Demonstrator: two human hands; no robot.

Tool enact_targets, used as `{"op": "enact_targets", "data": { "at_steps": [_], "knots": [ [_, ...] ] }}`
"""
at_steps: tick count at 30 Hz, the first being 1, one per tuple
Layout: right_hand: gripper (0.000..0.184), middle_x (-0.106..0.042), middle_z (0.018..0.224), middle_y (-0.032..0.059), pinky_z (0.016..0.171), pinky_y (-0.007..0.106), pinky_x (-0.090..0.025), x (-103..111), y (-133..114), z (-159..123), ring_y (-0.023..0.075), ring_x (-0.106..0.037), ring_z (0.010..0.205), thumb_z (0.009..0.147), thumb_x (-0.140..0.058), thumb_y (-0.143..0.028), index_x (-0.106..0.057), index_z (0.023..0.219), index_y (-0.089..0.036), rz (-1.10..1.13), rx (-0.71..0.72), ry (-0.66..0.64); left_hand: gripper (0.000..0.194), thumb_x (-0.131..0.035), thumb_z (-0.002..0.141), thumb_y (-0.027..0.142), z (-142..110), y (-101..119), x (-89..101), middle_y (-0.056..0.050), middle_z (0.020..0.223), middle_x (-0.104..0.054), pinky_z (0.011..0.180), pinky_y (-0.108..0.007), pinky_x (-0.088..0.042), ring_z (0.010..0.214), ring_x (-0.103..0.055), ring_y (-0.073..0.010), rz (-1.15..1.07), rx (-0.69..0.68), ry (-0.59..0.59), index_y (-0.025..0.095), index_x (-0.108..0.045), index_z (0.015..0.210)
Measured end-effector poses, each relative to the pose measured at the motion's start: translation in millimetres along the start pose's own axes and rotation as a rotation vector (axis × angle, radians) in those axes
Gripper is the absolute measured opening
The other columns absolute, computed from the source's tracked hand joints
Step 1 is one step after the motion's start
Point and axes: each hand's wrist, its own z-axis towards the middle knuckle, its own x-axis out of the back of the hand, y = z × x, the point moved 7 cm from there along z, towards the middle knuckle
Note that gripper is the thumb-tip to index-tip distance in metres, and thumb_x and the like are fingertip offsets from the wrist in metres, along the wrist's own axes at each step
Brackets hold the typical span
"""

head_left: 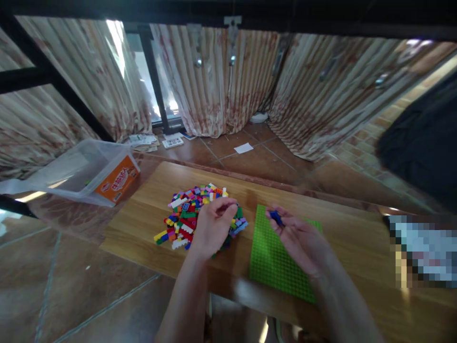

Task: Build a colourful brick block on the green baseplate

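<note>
Head view cuts off your forearms at the bottom. Your right hand (pixel 298 236), palm turned up, has its fingers closed on a partly hidden blue brick (pixel 276 218) over the green baseplate (pixel 266 259), right of center. Your curled left hand (pixel 214 226) covers some of the brick pile (pixel 185 219); its grip you cannot tell.

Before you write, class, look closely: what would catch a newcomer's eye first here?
The heap of multicoloured plastic bricks stands out first, spread on the long wooden table beneath the left hand. Right of it lies the bright green studded baseplate, with the right hand above, holding a small dark blue brick.
</note>
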Motion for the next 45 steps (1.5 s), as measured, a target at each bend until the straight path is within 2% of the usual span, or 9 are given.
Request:
{"op": "enact_targets", "data": {
  "at_steps": [4,9,14,21,25,28,34,39,45],
  "knots": [
    [0.022,-0.072,0.1,0.0049,0.086,0.021,-0.056,21.1,-12.3,-18.3,0.0144,-0.067,0.096,0.068,-0.076,-0.018,-0.074,0.089,-0.019,-0.07,0.051,0.001,0.022,-0.056,0.085,0.025,-19.1,-9.4,-63.4,-0.006,0.092,-0.071,0.075,-0.029,-0.052,0.081,-0.065,-0.0162,0.218,-0.067,-0.23,0.016,-0.069,0.1],
    [0.031,-0.073,0.084,0.0034,0.067,0.023,-0.056,71.5,-29.9,-22.1,0.014,-0.066,0.077,0.062,-0.084,-0.032,-0.074,0.088,-0.02,-0.137,0.157,0.143,0.032,-0.059,0.082,0.018,-40.8,-22.8,-113.2,-0.011,0.119,-0.063,0.1,-0.045,-0.045,0.113,-0.055,-0.0262,0.703,-0.278,-0.261,0.017,-0.065,0.113],
    [0.036,-0.073,0.082,0.0039,0.066,0.028,-0.054,107.0,-49.1,-23.0,0.0155,-0.064,0.074,0.055,-0.086,-0.037,-0.075,0.085,-0.02,-0.263,0.252,0.224,0.042,-0.058,0.083,0.018,-54.8,-36.7,-140.5,-0.016,0.137,-0.051,0.109,-0.055,-0.035,0.13,-0.042,-0.0325,1.0,-0.35,-0.247,0.016,-0.059,0.124],
    [0.035,-0.073,0.091,0.0075,0.074,0.036,-0.057,119.7,-61.1,-31.2,0.0193,-0.067,0.083,0.074,-0.069,-0.047,-0.074,0.094,-0.018,-0.433,0.314,0.247,0.041,-0.057,0.086,0.025,-64.9,-37.7,-163.5,-0.017,0.136,-0.05,0.105,-0.056,-0.038,0.128,-0.044,-0.0339,1.057,-0.405,-0.203,0.017,-0.057,0.126],
    [0.026,-0.073,0.098,0.0068,0.089,0.04,-0.053,125.7,-60.8,-29.4,0.0203,-0.066,0.092,0.074,-0.065,-0.03,-0.073,0.096,-0.019,-0.602,0.373,0.246,0.042,-0.057,0.086,0.025,-67.6,-38.8,-172.2,-0.017,0.137,-0.051,0.106,-0.054,-0.038,0.129,-0.044,-0.0341,1.047,-0.385,-0.254,0.015,-0.057,0.127],
    [0.028,-0.072,0.102,0.0067,0.095,0.04,-0.049,120.2,-57.4,-28.2,0.0198,-0.066,0.095,0.075,-0.06,-0.021,-0.071,0.1,-0.019,-0.738,0.422,0.206,0.044,-0.058,0.085,0.025,-67.4,-38.2,-171.2,-0.017,0.136,-0.052,0.107,-0.053,-0.038,0.128,-0.045,-0.0328,0.995,-0.384,-0.253,0.014,-0.056,0.128],
    [0.036,-0.067,0.109,0.0066,0.095,0.037,-0.049,83.6,-51.1,-29.1,0.0185,-0.064,0.101,0.079,-0.052,-0.011,-0.067,0.109,-0.022,-0.981,0.612,0.045,0.038,-0.048,0.087,0.014,-49.8,-30.2,-148.0,-0.014,0.126,-0.061,0.104,-0.047,-0.044,0.12,-0.054,-0.0269,0.809,-0.339,-0.177,0.013,-0.056,0.125],
    [0.041,-0.065,0.113,0.0058,0.099,0.037,-0.048,68.7,-38.3,-20.6,0.0175,-0.063,0.105,0.08,-0.051,-0.009,-0.063,0.117,-0.024,-1.005,0.614,-0.091,0.034,-0.049,0.085,0.012,-36.7,-27.7,-134.8,-0.011,0.113,-0.068,0.097,-0.044,-0.049,0.108,-0.062,-0.0247,0.712,-0.263,-0.148,0.016,-0.059,0.118],
    [0.043,-0.06,0.124,0.0067,0.106,0.043,-0.042,74.6,-47.6,-25.3,0.0216,-0.057,0.116,0.081,-0.057,-0.014,-0.061,0.122,-0.026,-1.17,0.646,-0.015,0.037,-0.049,0.084,0.009,-37.9,-32.5,-136.7,-0.012,0.111,-0.069,0.096,-0.044,-0.05,0.104,-0.063,-0.024,0.694,-0.225,-0.194,0.015,-0.059,0.118]
  ]
}}
